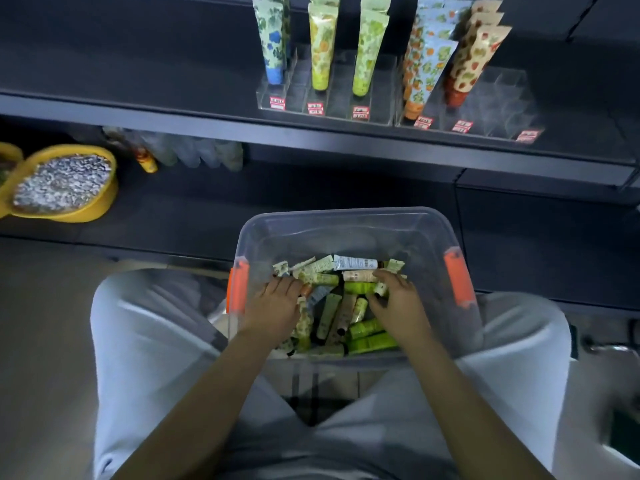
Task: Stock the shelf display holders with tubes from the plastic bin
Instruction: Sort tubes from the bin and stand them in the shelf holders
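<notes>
My left hand [277, 306] lies flat and loose on the tubes [367, 336] at the plastic bin's [346, 220] nine o'clock, and my right hand [398, 303], at three, curls round a pale tube [381, 288]. They look light, soft and slick, so I'd pinch near the stiffer cap. The display holders [343, 95] stand part-filled at twelve o'clock.

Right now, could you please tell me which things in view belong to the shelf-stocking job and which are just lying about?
Job: plastic bin; loose tubes in it; clear display holders; standing tubes already in them; left hand among the loose tubes; right hand pinching a pale tube.
Lying about: yellow bowl of silvery bits; blurred bottles on the lower shelf.
</notes>
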The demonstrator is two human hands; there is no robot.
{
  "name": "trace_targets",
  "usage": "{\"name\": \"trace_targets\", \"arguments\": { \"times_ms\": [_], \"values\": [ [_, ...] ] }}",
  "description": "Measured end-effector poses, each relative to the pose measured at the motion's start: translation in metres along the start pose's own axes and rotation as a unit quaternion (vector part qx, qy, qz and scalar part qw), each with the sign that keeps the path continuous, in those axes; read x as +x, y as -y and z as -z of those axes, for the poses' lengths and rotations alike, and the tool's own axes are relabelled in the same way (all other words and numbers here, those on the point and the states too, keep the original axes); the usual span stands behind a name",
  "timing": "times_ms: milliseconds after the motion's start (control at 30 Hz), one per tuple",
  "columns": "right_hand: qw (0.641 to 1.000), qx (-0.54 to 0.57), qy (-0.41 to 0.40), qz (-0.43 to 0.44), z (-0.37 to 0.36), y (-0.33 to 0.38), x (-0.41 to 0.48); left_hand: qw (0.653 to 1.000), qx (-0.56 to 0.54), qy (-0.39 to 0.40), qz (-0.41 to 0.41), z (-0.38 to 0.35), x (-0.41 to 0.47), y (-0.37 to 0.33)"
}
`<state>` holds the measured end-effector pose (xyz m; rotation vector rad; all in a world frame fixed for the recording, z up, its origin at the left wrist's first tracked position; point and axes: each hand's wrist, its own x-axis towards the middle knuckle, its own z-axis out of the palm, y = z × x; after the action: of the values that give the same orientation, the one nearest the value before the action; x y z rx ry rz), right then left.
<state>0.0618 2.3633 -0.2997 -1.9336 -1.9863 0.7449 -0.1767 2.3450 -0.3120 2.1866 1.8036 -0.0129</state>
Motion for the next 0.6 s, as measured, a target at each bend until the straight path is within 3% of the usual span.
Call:
{"name": "trace_targets", "arguments": {
  "times_ms": [433, 600],
  "values": [
    [0.995, 0.053, 0.045, -0.068, -0.014, -0.021, 0.029, 0.983, -0.114, 0.107, 0.099, -0.022, 0.025, 0.002],
    [0.992, 0.073, 0.043, -0.091, -0.019, -0.031, 0.046, 0.98, -0.145, 0.092, 0.098, -0.027, 0.037, 0.002]
  ]
}}
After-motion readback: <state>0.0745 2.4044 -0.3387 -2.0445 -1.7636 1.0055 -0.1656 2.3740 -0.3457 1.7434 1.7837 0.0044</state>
